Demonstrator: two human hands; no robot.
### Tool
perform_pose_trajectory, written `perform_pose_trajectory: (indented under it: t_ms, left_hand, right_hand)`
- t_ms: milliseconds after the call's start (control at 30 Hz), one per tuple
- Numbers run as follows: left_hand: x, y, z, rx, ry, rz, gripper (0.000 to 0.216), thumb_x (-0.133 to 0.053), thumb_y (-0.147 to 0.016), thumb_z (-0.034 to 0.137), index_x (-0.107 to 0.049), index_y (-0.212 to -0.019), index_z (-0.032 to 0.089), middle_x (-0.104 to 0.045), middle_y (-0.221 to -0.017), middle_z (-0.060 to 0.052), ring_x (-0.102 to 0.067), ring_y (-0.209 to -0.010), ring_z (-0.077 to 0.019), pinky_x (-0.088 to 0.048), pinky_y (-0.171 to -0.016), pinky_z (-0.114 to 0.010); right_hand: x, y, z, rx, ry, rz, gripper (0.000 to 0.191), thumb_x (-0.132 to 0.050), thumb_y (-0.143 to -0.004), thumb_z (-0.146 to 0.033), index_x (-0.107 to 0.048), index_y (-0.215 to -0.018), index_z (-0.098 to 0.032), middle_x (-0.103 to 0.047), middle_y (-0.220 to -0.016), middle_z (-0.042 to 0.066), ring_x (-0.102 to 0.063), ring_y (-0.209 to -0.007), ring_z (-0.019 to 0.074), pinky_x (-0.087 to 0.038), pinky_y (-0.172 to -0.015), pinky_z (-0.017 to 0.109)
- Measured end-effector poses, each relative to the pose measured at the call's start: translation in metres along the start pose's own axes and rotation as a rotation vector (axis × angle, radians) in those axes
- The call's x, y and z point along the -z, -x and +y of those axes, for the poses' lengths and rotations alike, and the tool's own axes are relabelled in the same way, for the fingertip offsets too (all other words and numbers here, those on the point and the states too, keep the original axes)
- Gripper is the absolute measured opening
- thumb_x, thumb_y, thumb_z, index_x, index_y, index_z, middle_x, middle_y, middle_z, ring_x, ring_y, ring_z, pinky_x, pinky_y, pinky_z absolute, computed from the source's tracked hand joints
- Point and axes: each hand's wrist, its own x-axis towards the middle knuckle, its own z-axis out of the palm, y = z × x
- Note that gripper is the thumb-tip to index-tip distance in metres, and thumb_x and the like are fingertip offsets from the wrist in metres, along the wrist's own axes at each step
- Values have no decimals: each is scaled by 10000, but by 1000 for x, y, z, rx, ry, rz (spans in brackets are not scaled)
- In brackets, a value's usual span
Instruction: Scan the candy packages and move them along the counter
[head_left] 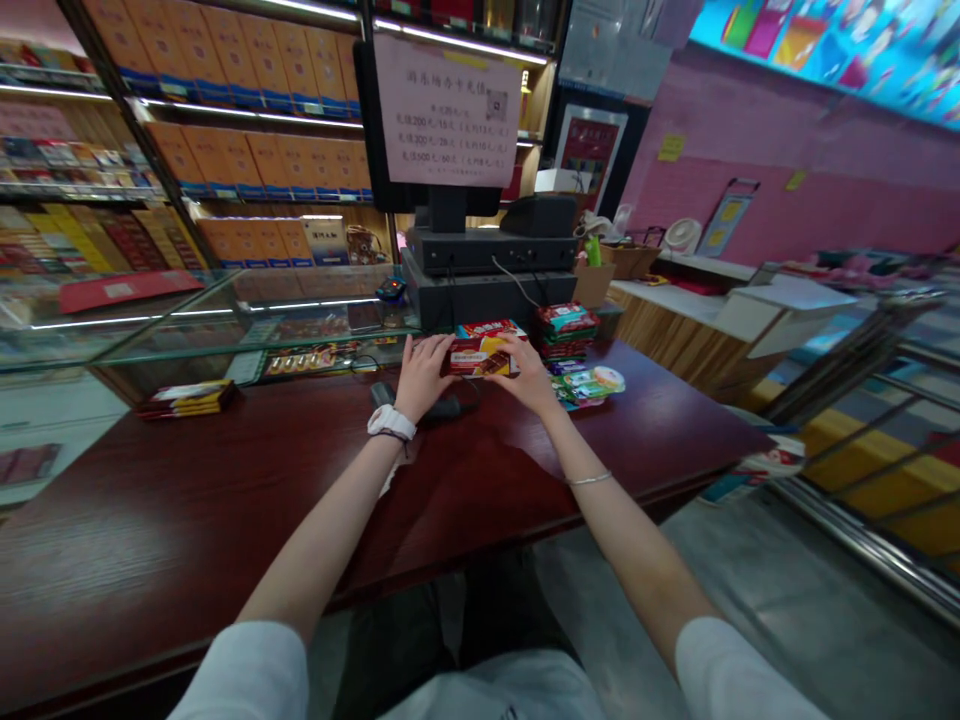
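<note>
At the table's far left corner lies a small stack of yellow and dark-red packets [187,399]. Next to it, a glass display case [300,345] runs along the far edge of the table [225,500].

Further right, close to the middle of the far edge, comes the person's left hand [424,374], a white band [391,423] around its wrist. Its grip is curled nearly closed, fingers and thumb on the left end of a red-and-yellow box [478,358]. A dark handheld device [448,407] lies on the table, partly hidden behind that wrist.

The box is near the far edge, between both hands, its printed front facing the person; whether its base touches the table cannot be told. A red packet [491,328] shows just behind it, in front of a black register [491,290].

The right hand [529,378] has the box's right end, its grip bent round with a narrow opening that the box fills; a thin bracelet [589,480] circles the forearm. Beyond it, towards the far right corner, stand stacked red-and-green packets [566,325], with flat green-and-white packs [589,386] just nearer the person.
</note>
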Motion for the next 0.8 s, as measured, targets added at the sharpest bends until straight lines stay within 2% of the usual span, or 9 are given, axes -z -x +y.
perform_pose_trajectory:
  t_ms: [167,300,433,567,800]
  left_hand:
    - [31,13,-29,58,-30,42,643,-668,-866,314,-442,-1465,256,-569,-1437,-84,-493,-1358,-268,-93,-1264,-544]
    - [45,30,-52,95,-36,115,654,-681,-859,292,-443,-1468,267,-567,-1448,-77,-507,-1352,-274,-91,-1257,-568]
    - [50,48,-78,128,-51,165,645,-681,-865,299,-449,-1466,279,-575,-1447,-77,-529,-1334,-283,-107,-1246,-586]
    - [50,66,-97,124,-94,166,624,-650,-890,312,-443,-1477,272,-572,-1452,-84,-533,-1333,-287,-105,-1247,-581]
    - [49,80,-101,75,-124,142,622,-616,-917,326,-411,-1500,255,-544,-1482,-73,-537,-1323,-265,-51,-1264,-555]
  right_hand:
    - [-25,-25,-22,51,-45,-9,453,-710,-852,-328,-566,-1268,-219,-538,-1457,135,-498,-1355,271,-372,-1141,481]
    - [-51,-42,-39,104,-133,36,490,-739,-827,-320,-567,-1278,-234,-559,-1440,130,-530,-1321,287,-384,-1121,525]
    - [-75,-53,-58,166,-177,57,476,-734,-833,-320,-574,-1272,-232,-580,-1421,127,-550,-1295,285,-380,-1119,552]
    - [-96,-50,-74,172,-150,50,429,-694,-865,-312,-583,-1272,-233,-584,-1421,118,-557,-1287,282,-350,-1135,581]
    - [-108,-31,-80,190,-41,62,430,-665,-893,-329,-586,-1300,-213,-554,-1455,130,-518,-1321,297,-288,-1173,596]
